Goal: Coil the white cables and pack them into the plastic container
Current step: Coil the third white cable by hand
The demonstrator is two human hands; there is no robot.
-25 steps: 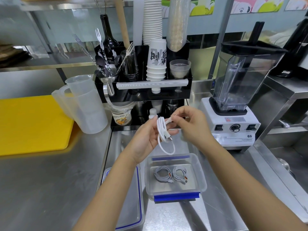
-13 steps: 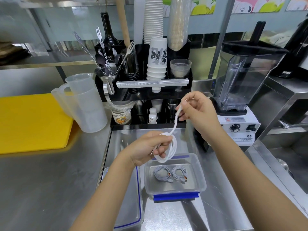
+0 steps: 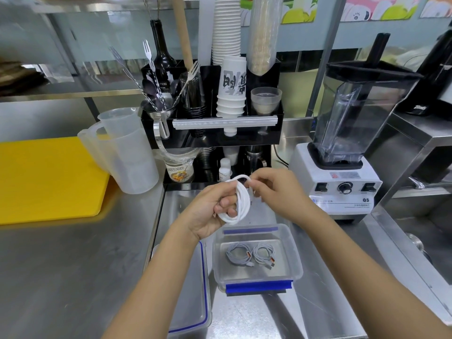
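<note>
My left hand [image 3: 215, 211] grips the white cable [image 3: 238, 201] as a small bundle of loops, fingers curled through the middle of the coil, while my right hand [image 3: 276, 192] pinches the top of the loops between thumb and fingertips. The coil hangs just above the far edge of the plastic container [image 3: 297, 260], which sits on the counter [image 3: 73, 265] directly below my hands and already holds two coiled cables [image 3: 249, 255] side by side. This cable looks light, soft and a little springy (it would likely uncurl if I let the loops go slack), so I judge the best hold is across all the loops at once, pinching them together. The container's lid [image 3: 193, 302] lies beneath my left forearm.
</note>
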